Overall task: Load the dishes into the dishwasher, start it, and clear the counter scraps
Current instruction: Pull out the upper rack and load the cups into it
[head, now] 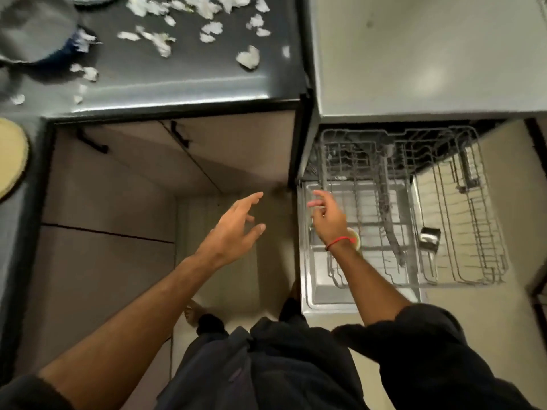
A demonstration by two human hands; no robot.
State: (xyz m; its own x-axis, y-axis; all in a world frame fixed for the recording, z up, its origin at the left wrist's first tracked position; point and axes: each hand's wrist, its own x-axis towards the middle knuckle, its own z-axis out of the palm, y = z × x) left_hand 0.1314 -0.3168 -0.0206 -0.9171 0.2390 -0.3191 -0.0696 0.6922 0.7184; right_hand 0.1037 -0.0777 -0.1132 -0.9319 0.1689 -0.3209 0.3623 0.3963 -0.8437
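The dishwasher stands open at the right, its wire rack [461, 220] pulled out over the lowered door [316, 288]. My right hand [327, 217], with a red thread at the wrist, reaches over the rack's left edge with fingers loosely bent; whether it touches the wire is unclear. A small pale cup or bowl [356, 236] shows just behind that wrist. My left hand [236, 229] hovers in the air with spread fingers, holding nothing. White scraps [207, 13] lie scattered on the dark counter [177, 81]. Grey dishes [35, 28] sit at the counter's far left.
A cream plate [11, 158] pokes in at the left edge. Cabinet doors with black handles [91, 142] run below the counter. A small metal piece [429, 236] sits on the rack. My legs and feet stand on the floor between cabinets and dishwasher door.
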